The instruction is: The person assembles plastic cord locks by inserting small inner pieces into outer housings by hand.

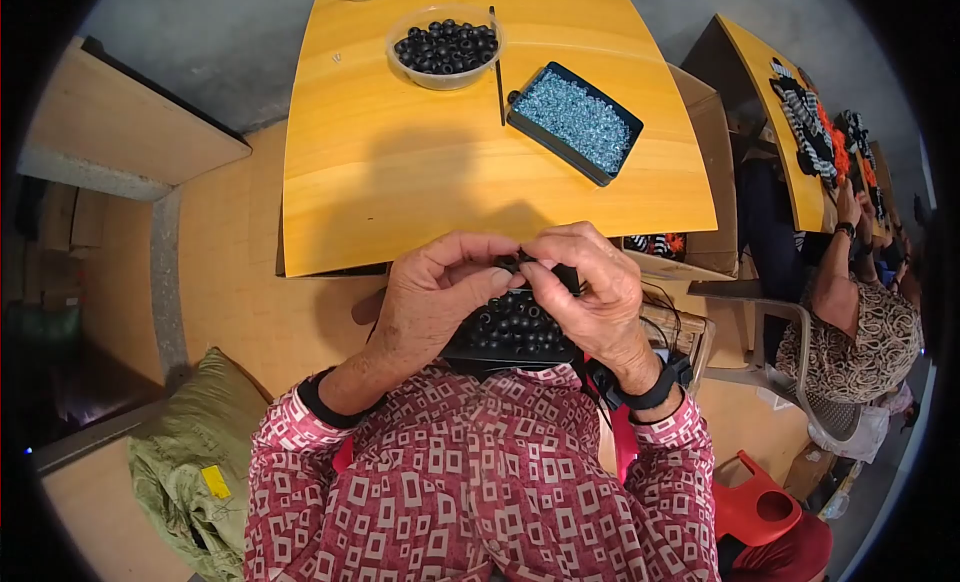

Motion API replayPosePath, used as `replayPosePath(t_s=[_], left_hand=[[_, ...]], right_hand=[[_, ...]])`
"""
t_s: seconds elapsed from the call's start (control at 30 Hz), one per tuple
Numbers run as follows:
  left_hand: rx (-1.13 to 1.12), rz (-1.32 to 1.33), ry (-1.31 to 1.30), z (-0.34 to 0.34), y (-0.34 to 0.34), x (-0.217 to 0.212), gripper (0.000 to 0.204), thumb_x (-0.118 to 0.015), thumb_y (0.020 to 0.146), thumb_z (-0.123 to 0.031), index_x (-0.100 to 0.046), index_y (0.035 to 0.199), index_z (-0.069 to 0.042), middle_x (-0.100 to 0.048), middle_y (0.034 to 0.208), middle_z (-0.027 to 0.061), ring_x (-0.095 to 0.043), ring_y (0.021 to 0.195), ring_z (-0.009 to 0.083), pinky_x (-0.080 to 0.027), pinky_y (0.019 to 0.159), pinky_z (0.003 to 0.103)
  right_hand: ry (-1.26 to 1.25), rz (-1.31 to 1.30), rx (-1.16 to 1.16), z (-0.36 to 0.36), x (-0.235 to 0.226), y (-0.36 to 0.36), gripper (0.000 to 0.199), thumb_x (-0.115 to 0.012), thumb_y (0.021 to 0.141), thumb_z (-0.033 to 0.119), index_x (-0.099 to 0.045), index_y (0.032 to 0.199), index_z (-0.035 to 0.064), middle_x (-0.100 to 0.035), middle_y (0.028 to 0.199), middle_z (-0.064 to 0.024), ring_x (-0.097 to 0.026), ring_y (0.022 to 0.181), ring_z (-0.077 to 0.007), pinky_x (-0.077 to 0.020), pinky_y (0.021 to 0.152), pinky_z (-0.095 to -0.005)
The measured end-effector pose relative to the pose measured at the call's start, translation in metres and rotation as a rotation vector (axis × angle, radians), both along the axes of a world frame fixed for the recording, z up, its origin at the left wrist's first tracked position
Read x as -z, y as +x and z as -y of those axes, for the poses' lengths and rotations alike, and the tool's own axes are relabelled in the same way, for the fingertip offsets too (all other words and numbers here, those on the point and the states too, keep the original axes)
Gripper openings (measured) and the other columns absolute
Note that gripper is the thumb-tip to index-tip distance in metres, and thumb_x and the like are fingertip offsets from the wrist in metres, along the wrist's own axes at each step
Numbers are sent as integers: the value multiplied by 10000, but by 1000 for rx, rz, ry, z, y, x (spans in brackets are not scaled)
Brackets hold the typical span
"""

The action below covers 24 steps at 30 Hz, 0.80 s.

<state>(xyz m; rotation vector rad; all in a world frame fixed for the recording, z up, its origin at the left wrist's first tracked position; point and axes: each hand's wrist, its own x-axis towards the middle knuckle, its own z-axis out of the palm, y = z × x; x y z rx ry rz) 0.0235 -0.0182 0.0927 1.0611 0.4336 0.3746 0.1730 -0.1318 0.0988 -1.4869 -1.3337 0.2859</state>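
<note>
My left hand (425, 297) pinches a small black bead (508, 263) between thumb and forefinger, in front of my chest. My right hand (595, 292) meets it fingertip to fingertip, thumb and forefinger pressed together at the bead's side. Whatever fine thing the right fingertips hold is too small to make out. Just under both hands a dark box (480, 362) of black round beads (515, 327) rests close to my body, partly covered by the hands.
On the yellow table (340, 182) ahead stand a clear bowl (447, 80) of black beads, a thin black stick (498, 77) and a black tray (604, 180) of pale blue beads. A green sack (190, 452) lies left. At right, a person (850, 322) sits at another table (765, 92).
</note>
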Motion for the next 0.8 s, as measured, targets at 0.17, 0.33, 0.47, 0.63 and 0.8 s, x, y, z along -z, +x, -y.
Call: replayPosePath(t_s=[0.17, 0.33, 0.47, 0.63, 0.8], left_hand=[[38, 37, -51, 0, 10, -2, 265, -626, 857, 44, -590, 1120, 40, -639, 1064, 81, -625, 969, 131, -507, 867, 234], [43, 51, -115, -3, 19, -4, 263, -629, 859, 34, -589, 1118, 39, -638, 1066, 82, -622, 980, 133, -505, 871, 238], [9, 27, -106, -4, 24, -1, 269, -644, 844, 36, -612, 1109, 6, -670, 971, 85, -669, 900, 168, -536, 797, 242], [7, -17, -116, -14, 18, 5, 271, -619, 882, -10, -591, 1150, 14, -633, 1009, 59, -649, 912, 145, -509, 830, 232], [-31, -76, -160, -23, 11, 15, 245, -633, 877, -28, -611, 1119, -3, -662, 981, 73, -659, 889, 153, -522, 783, 229]], right_hand=[[-52, -309, 11, 6, 2, 8, 222, -655, 787, -73, -654, 1001, -16, -616, 865, -60, -619, 781, -114, -499, 675, -243], [-45, -518, 36, 8, -3, 9, 218, -669, 779, -86, -648, 988, -25, -611, 876, -43, -592, 791, -93, -481, 701, -221], [-51, -511, 77, 7, 2, 16, 185, -665, 786, -73, -649, 963, -22, -611, 863, -42, -565, 747, -95, -468, 672, -235], [-222, -165, 155, -7, 20, 28, 132, -661, 786, -42, -641, 916, -30, -583, 802, -36, -542, 707, -110, -453, 663, -249], [-184, -314, 150, -22, 31, 37, 131, -664, 783, -36, -634, 910, -33, -550, 757, -57, -538, 696, -135, -456, 656, -254]])
